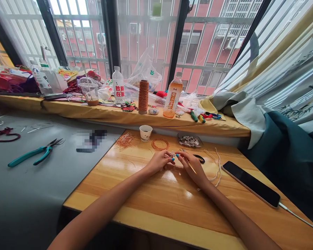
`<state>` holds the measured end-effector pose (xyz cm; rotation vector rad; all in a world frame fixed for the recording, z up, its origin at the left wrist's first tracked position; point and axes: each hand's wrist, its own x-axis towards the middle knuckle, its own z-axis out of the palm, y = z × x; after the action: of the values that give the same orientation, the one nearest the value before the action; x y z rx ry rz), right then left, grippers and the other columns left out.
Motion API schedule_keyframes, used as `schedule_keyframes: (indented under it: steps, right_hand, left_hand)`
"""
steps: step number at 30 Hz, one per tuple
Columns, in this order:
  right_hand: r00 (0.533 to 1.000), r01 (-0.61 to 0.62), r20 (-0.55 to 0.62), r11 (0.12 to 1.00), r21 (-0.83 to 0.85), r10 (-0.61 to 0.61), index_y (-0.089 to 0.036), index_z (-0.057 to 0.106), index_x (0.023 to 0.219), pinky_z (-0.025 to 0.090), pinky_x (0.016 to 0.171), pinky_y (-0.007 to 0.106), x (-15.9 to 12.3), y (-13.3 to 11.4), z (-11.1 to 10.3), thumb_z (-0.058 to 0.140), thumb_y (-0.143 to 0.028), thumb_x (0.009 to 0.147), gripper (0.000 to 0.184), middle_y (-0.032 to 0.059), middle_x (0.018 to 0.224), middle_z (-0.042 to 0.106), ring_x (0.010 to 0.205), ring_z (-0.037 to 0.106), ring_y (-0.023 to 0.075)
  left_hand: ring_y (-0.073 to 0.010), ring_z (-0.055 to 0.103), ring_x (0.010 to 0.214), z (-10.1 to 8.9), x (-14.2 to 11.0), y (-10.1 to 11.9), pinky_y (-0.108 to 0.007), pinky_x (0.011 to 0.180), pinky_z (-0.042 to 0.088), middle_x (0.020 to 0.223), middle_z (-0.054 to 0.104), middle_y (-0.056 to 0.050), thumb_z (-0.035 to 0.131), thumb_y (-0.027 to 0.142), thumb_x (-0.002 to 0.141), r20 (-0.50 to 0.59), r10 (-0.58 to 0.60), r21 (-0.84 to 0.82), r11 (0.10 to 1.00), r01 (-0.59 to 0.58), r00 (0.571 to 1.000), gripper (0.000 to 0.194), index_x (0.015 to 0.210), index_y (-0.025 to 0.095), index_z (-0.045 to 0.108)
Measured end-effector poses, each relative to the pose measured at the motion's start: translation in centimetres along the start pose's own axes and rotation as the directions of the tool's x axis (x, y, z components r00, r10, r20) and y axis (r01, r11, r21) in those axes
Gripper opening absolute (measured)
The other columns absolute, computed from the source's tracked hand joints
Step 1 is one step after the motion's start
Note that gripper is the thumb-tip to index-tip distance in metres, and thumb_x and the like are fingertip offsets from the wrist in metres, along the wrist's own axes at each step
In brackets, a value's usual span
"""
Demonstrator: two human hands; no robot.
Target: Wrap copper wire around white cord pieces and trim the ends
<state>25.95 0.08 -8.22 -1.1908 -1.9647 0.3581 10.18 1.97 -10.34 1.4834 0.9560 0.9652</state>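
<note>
Over the wooden table, my left hand pinches a small whitish piece, perhaps looped cord, between thumb and fingers. My right hand is closed around a slim gold-coloured stick, whose rear end points down to the right. Its fingertips meet the left ones at the whitish piece, and the stick's front end is too small to make out. Black-handled scissors lie partly hidden behind my right hand. A white cord trails on the table to its right.
Behind my hands are a paper cup, a coil of copper-coloured wire, thread scraps and a clear tray of beads. A phone with a cable lies right, pliers left. Bottles and a cord spool line the sill.
</note>
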Motion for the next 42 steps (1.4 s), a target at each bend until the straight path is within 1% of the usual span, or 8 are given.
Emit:
schedule_keyframes:
  steps: [5,13,16,20,24,28,34,42]
  right_hand:
    - [0.996,-0.088,0.022,0.995,0.035,0.088,-0.018,0.057,0.095,0.041,0.07,0.029,0.0,-0.2,-0.4,0.038,-0.038,0.082,0.031,0.005,0.083,0.062,0.077,0.057,0.0182]
    - [0.998,0.018,0.067,1.0,0.009,-0.018,-0.019,0.06,0.081,0.039,0.066,0.028,0.2,-0.2,-0.4,0.04,-0.037,0.08,0.027,0.0039,0.078,0.062,0.073,0.055,0.0178]
    - [0.993,-0.1,-0.062,0.994,0.034,0.102,-0.019,0.059,0.086,0.039,0.059,0.026,0.4,-0.1,-1.1,0.037,-0.043,0.081,0.033,0.0024,0.073,0.06,0.065,0.054,0.0158]
    - [0.964,-0.202,-0.13,0.956,0.211,0.233,-0.02,0.061,0.086,0.035,0.046,0.023,1.0,0.2,-2.4,0.03,-0.052,0.08,0.045,0.0008,0.065,0.055,0.05,0.048,0.011]
    - [0.951,-0.277,-0.029,0.886,0.372,0.309,-0.017,0.061,0.071,0.035,0.044,0.021,1.4,0.2,-3.1,0.045,-0.048,0.073,0.036,0.0004,0.059,0.053,0.047,0.045,0.0092]
    - [0.934,-0.354,0.112,0.826,0.439,0.34,-0.016,0.055,0.071,0.032,0.04,0.021,1.3,-0.4,-2.5,0.052,-0.037,0.068,0.021,-0.0026,0.051,0.051,0.042,0.043,0.0085]
    - [0.899,-0.433,0.159,0.773,0.464,0.408,-0.02,0.042,0.072,0.026,0.034,0.018,0.7,-0.7,-1.1,0.046,-0.023,0.063,0.01,-0.0082,0.04,0.046,0.033,0.037,0.0079]
    - [0.915,-0.404,0.217,0.798,0.447,0.342,-0.021,0.04,0.076,0.025,0.031,0.018,0.1,0.0,0.2,0.04,-0.021,0.064,0.012,-0.0097,0.038,0.045,0.03,0.035,0.0083]
  left_hand:
    - [-0.0026,0.038,0.03,-0.2,-0.1,-0.1,-0.014,0.032,0.027,0.066,0.065,-0.002,0.051,0.032,0.071,0.02,0.045,0.029,0.999,-0.045,0.999,0.021,0.08,0.015,0.041]
    - [-0.0044,0.037,0.034,-0.8,-0.3,0.8,-0.017,0.036,0.025,0.055,0.059,0.001,0.041,0.047,0.074,0.253,-0.054,0.203,0.979,0.001,0.966,0.038,0.08,0.013,0.055]
    - [-0.0078,0.04,0.037,-1.7,-0.1,1.4,-0.019,0.04,0.027,0.04,0.048,0.002,0.024,0.053,0.079,0.112,-0.064,0.434,0.901,0.009,0.992,0.056,0.068,0.012,0.06]
    - [-0.0116,0.05,0.057,-2.6,0.1,1.8,-0.021,0.052,0.034,0.059,0.057,-0.001,0.028,0.04,0.083,-0.095,0.212,0.673,0.733,-0.094,0.973,0.043,0.071,0.015,0.061]
    - [-0.0154,0.048,0.091,-2.2,-0.1,1.2,-0.025,0.077,0.036,0.098,0.059,-0.004,0.039,0.02,0.081,0.158,0.431,0.789,0.486,-0.376,0.889,0.024,0.097,0.019,0.057]
    - [-0.0172,0.045,0.096,-1.8,-0.3,0.6,-0.03,0.084,0.034,0.102,0.059,-0.004,0.039,0.017,0.081,0.387,0.395,0.797,0.311,-0.518,0.833,0.028,0.105,0.021,0.054]
    - [-0.0166,0.047,0.089,-2.0,-0.4,1.2,-0.03,0.08,0.036,0.097,0.059,-0.006,0.037,0.017,0.082,0.297,0.432,0.811,0.355,-0.464,0.851,0.029,0.108,0.018,0.052]
    - [-0.0175,0.045,0.092,-1.7,-0.4,0.9,-0.03,0.08,0.034,0.095,0.059,-0.004,0.042,0.025,0.082,0.423,0.363,0.807,0.266,-0.527,0.83,0.022,0.097,0.021,0.058]
